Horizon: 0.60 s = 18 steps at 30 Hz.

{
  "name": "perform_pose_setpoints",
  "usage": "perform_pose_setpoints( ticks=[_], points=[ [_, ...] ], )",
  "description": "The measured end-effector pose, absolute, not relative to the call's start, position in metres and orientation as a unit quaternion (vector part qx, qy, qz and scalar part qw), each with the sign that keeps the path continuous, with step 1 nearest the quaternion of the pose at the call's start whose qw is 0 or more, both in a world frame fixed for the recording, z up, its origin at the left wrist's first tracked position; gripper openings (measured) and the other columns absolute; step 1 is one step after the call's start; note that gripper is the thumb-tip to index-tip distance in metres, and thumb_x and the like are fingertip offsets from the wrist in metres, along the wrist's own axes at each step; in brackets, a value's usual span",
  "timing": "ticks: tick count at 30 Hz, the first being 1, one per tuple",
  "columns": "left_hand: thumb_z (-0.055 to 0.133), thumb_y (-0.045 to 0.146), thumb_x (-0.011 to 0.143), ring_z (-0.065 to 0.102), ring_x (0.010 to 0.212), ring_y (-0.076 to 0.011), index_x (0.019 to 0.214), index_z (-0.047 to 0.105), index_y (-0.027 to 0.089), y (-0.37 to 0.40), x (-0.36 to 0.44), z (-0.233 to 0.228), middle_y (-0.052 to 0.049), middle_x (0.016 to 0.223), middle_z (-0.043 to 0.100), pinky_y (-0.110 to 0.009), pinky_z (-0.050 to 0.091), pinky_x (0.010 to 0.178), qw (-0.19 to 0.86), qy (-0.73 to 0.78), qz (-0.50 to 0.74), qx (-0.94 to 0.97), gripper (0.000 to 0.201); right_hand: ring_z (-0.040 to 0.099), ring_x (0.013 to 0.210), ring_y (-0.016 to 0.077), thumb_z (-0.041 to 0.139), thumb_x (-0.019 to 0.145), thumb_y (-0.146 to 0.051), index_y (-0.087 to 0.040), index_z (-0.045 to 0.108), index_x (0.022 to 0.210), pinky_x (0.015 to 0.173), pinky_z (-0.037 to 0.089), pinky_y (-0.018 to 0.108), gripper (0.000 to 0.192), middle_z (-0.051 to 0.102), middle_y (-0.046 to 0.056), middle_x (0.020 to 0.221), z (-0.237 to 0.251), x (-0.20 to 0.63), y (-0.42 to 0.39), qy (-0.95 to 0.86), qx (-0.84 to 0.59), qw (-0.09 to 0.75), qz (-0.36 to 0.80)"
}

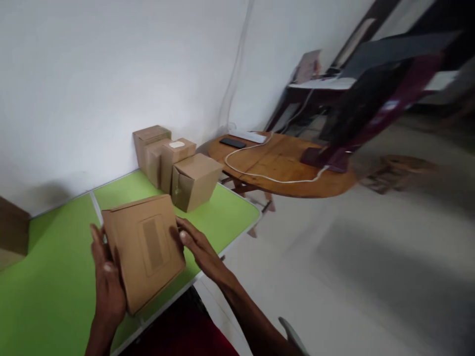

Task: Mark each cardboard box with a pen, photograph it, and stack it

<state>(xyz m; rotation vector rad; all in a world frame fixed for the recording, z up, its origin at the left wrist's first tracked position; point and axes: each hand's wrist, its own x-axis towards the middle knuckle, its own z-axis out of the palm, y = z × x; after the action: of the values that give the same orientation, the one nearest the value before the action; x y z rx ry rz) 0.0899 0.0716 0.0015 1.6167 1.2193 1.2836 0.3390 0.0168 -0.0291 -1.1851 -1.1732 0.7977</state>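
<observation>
A brown cardboard box [143, 252] is held between my two hands over the green table [59, 257]. A rectangular panel with a darker patch shows on its facing side. My left hand [106, 282] presses against the box's left side, with its fingers running up along the edge. On the opposite side, my right hand [198, 247] grips the right edge, thumb toward me. Parts of the fingers on both hands are hidden behind the box.
Several cardboard boxes [196, 183] stand together at the table's back right. Another box [13, 232] is at the far left. Beyond sits a wooden table [282, 168] with a phone [232, 143], a white cable and a blurred dark laptop [371, 109]. A low wooden stool [404, 165] is farther right.
</observation>
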Motion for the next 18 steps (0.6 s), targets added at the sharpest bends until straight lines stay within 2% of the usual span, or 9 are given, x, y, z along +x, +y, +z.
perform_pose_setpoints(
  ticks=[2, 4, 6, 7, 9, 11, 15, 16, 18],
  points=[
    [0.043, 0.103, 0.089, 0.043, 0.168, -0.0413, 0.184, 0.018, 0.035, 0.062, 0.071, 0.014, -0.010, 0.191, 0.026, -0.058, 0.048, 0.129, 0.381, 0.521, 0.541, 0.539, 0.120, 0.060, 0.152, 0.0352, 0.054, 0.107, -0.081, -0.033, 0.058, 0.169, 0.129, 0.047, 0.055, 0.078, 0.066, 0.011, 0.159, -0.022, 0.309, 0.018, -0.544, -0.474, 0.591, 0.360],
    [0.051, 0.101, 0.087, 0.053, 0.160, -0.0414, 0.180, 0.034, 0.033, 0.053, 0.047, 0.019, -0.011, 0.181, 0.047, -0.055, 0.056, 0.122, 0.416, 0.565, 0.566, 0.432, 0.117, 0.049, 0.163, 0.0366, 0.054, 0.105, -0.085, -0.037, 0.048, 0.175, 0.132, 0.045, 0.057, 0.085, 0.056, 0.011, 0.171, -0.019, 0.281, 0.017, -0.586, -0.419, 0.569, 0.396],
    [0.059, 0.101, 0.081, 0.064, 0.146, -0.0435, 0.166, 0.057, 0.025, 0.043, 0.018, 0.020, -0.014, 0.151, 0.074, -0.056, 0.063, 0.114, 0.425, 0.606, 0.582, 0.337, 0.114, 0.037, 0.171, 0.0389, 0.061, 0.100, -0.088, -0.038, 0.039, 0.179, 0.134, 0.042, 0.060, 0.096, 0.043, 0.010, 0.182, -0.020, 0.257, 0.013, -0.626, -0.374, 0.531, 0.432],
    [0.062, 0.101, 0.078, 0.068, 0.139, -0.0446, 0.156, 0.067, 0.022, 0.038, 0.004, 0.020, -0.015, 0.133, 0.080, -0.057, 0.065, 0.109, 0.421, 0.623, 0.586, 0.302, 0.112, 0.031, 0.174, 0.0400, 0.068, 0.096, -0.087, -0.037, 0.035, 0.181, 0.136, 0.039, 0.062, 0.104, 0.038, 0.010, 0.185, -0.021, 0.246, 0.012, -0.645, -0.363, 0.506, 0.443],
    [0.064, 0.101, 0.076, 0.072, 0.127, -0.0442, 0.140, 0.076, 0.020, 0.027, -0.021, 0.019, -0.012, 0.108, 0.082, -0.057, 0.069, 0.101, 0.408, 0.644, 0.593, 0.259, 0.103, 0.023, 0.177, 0.0417, 0.085, 0.087, -0.081, -0.035, 0.026, 0.184, 0.139, 0.033, 0.064, 0.123, 0.030, 0.012, 0.189, -0.027, 0.225, 0.011, -0.678, -0.360, 0.458, 0.448],
    [0.063, 0.097, 0.081, 0.075, 0.118, -0.0410, 0.133, 0.077, 0.022, 0.018, -0.039, 0.018, -0.009, 0.097, 0.079, -0.056, 0.070, 0.096, 0.397, 0.656, 0.601, 0.225, 0.092, 0.023, 0.176, 0.0423, 0.094, 0.082, -0.072, -0.031, 0.018, 0.185, 0.140, 0.031, 0.064, 0.135, 0.027, 0.015, 0.189, -0.034, 0.205, 0.014, -0.699, -0.359, 0.432, 0.442],
    [0.062, 0.087, 0.091, 0.076, 0.113, -0.0387, 0.136, 0.075, 0.021, 0.005, -0.051, 0.016, -0.009, 0.096, 0.078, -0.056, 0.072, 0.093, 0.383, 0.692, 0.593, 0.153, 0.080, 0.030, 0.174, 0.0383, 0.086, 0.098, -0.060, -0.030, 0.012, 0.186, 0.142, 0.030, 0.063, 0.119, 0.032, 0.018, 0.187, -0.042, 0.182, 0.024, -0.723, -0.349, 0.428, 0.415],
    [0.061, 0.087, 0.092, 0.076, 0.115, -0.0393, 0.139, 0.074, 0.021, 0.004, -0.052, 0.016, -0.011, 0.102, 0.080, -0.056, 0.072, 0.093, 0.379, 0.698, 0.590, 0.145, 0.082, 0.032, 0.174, 0.0371, 0.082, 0.101, -0.058, -0.032, 0.012, 0.186, 0.142, 0.031, 0.063, 0.113, 0.034, 0.017, 0.186, -0.042, 0.180, 0.026, -0.730, -0.347, 0.426, 0.406],
    [0.058, 0.088, 0.093, 0.074, 0.127, -0.0406, 0.151, 0.068, 0.023, 0.004, -0.053, 0.013, -0.013, 0.128, 0.080, -0.057, 0.070, 0.099, 0.368, 0.695, 0.597, 0.157, 0.088, 0.035, 0.172, 0.0363, 0.078, 0.104, -0.058, -0.033, 0.013, 0.186, 0.141, 0.032, 0.062, 0.107, 0.037, 0.016, 0.184, -0.040, 0.180, 0.030, -0.748, -0.340, 0.418, 0.388]
  ],
)
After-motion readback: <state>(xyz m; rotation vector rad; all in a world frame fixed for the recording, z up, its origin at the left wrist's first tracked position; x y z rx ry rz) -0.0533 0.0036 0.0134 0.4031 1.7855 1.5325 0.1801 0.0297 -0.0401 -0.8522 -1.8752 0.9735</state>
